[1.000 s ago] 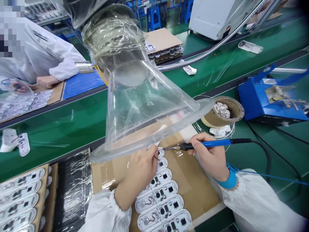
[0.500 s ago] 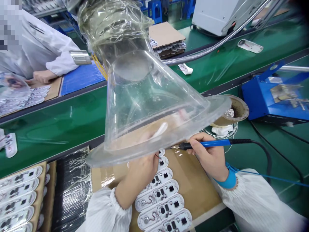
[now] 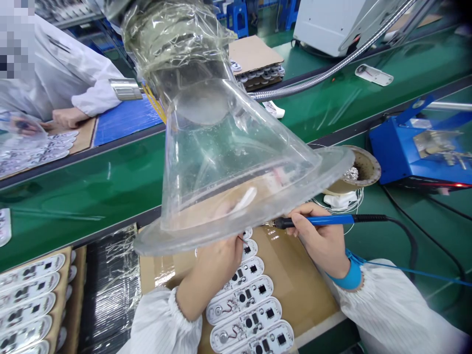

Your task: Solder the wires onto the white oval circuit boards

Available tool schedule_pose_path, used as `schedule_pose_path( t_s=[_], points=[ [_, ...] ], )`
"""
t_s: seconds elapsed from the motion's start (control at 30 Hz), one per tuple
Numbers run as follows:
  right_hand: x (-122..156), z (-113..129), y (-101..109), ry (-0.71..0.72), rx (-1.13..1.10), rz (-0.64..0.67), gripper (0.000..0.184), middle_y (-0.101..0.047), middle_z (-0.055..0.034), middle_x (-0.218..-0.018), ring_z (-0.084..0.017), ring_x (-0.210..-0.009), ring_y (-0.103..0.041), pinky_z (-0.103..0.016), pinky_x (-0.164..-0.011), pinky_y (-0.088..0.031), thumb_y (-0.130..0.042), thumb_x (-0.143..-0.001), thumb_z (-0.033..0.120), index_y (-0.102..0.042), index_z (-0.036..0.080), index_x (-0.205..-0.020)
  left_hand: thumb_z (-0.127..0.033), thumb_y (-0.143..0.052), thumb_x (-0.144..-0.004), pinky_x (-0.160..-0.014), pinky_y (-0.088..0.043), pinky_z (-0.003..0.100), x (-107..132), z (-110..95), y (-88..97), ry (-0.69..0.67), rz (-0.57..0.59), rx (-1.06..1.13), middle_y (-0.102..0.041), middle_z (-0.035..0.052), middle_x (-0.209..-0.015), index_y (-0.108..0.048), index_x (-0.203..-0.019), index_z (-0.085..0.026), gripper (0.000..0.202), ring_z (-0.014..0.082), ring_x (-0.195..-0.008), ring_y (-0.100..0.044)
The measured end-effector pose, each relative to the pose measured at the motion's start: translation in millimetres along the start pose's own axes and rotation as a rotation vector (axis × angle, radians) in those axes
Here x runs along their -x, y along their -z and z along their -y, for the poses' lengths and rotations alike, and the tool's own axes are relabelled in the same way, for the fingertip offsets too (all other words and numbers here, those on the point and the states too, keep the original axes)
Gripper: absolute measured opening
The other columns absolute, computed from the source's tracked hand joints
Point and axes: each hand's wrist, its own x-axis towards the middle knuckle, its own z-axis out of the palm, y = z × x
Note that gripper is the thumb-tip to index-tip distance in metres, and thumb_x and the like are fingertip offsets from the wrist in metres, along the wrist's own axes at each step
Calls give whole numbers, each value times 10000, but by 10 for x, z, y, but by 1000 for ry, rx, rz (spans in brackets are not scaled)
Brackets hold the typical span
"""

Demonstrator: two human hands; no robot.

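Note:
My right hand (image 3: pixel 319 238) grips a soldering iron (image 3: pixel 328 220) by its blue and black handle, the tip pointing left under the rim of a clear fume hood (image 3: pixel 236 152). My left hand (image 3: pixel 223 258) is closed close to that tip, its fingers blurred behind the hood's plastic. Thin wires (image 3: pixel 242 240) show beside it, and a white piece (image 3: pixel 245 199) appears through the plastic near its fingers; what it grips is unclear. Below lies a row of white oval housings with circuit boards (image 3: pixel 249 297), on a brown cardboard sheet (image 3: pixel 308 300).
Behind runs a green conveyor (image 3: pixel 92 196) with a white case (image 3: pixel 374 74) on it. A solder-wire cup (image 3: pixel 363 169) and a blue soldering stand (image 3: pixel 420 147) are at right. More housings (image 3: pixel 31 295) lie at left. Across the belt, a co-worker's hand (image 3: pixel 70 117) rests on cardboard.
White pieces on the conveyor have shifted left. A red light now shows on the blue stand. My hands and the soldering iron are nearly still.

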Motion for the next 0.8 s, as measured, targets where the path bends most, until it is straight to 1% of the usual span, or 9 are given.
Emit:
schedule_pose_path(
  t_s=[0.1, 0.27, 0.33, 0.4, 0.5, 0.57, 0.67, 0.8],
  points=[
    [-2, 10, -7, 10, 4, 8, 163, -701, 10, -638, -147, -533, -667, -245, -516, -537, -711, -978, 279, -727, 218, -829, -138, -492, -1020, -832, -537, 456, -1, -5, -2, -3, -16, -1, -621, 211, -1442, -643, -912, -200, 196, 322, -1111, -672],
    [-6, 31, -13, 13, 17, 27, 137, -707, 10, -630, -142, -527, -670, -231, -508, -533, -709, -968, 256, -736, 214, -841, -142, -512, -1012, -847, -543, 456, 8, 6, -7, 5, 4, 9, -614, 199, -1464, -657, -933, -203, 176, 317, -1113, -672],
    [-12, 38, -10, 18, 16, 21, 138, -705, 13, -627, -140, -524, -667, -228, -505, -530, -708, -961, 243, -731, 216, -828, -131, -523, -999, -832, -547, 440, -1, -6, 5, 11, 6, 14, -620, 194, -1453, -664, -933, -203, 171, 321, -1137, -667],
    [-19, 40, -4, 27, 18, 7, 144, -702, 17, -627, -135, -524, -661, -224, -506, -524, -702, -956, 225, -724, 221, -814, -118, -526, -992, -828, -554, 426, -14, -26, 23, 29, 33, 15, -620, 182, -1455, -664, -924, -203, 176, 322, -1170, -661],
    [-24, 24, 11, 37, 16, -12, 159, -701, 20, -632, -134, -535, -659, -227, -521, -525, -692, -962, 210, -717, 226, -806, -120, -515, -1009, -859, -575, 455, -25, -41, 43, 64, 79, 16, -617, 167, -1467, -658, -908, -205, 195, 317, -1153, -671],
    [-22, 5, 22, 35, 6, -22, 156, -701, 19, -637, -139, -542, -663, -236, -532, -530, -693, -969, 214, -719, 228, -816, -125, -509, -1019, -872, -593, 487, -20, -23, 47, 66, 75, 40, -613, 168, -1464, -658, -922, -206, 196, 318, -1126, -684],
    [-15, -18, 32, 19, -19, -39, 146, -699, 23, -645, -142, -543, -670, -247, -544, -540, -698, -974, 225, -720, 232, -830, -125, -515, -1027, -909, -624, 505, -1, 45, 66, 26, 75, 140, -603, 164, -1462, -673, -1010, -213, 182, 324, -1177, -695],
    [-11, -23, 35, 3, -52, -57, 151, -688, 27, -628, -149, -523, -663, -258, -522, -531, -701, -981, 250, -716, 232, -831, -167, -549, -1043, -1006, -629, 529, 23, 144, 176, 2, 125, 274, -597, 156, -1474, -659, -1236, -248, 237, 330, -1302, -669]
  ],
)
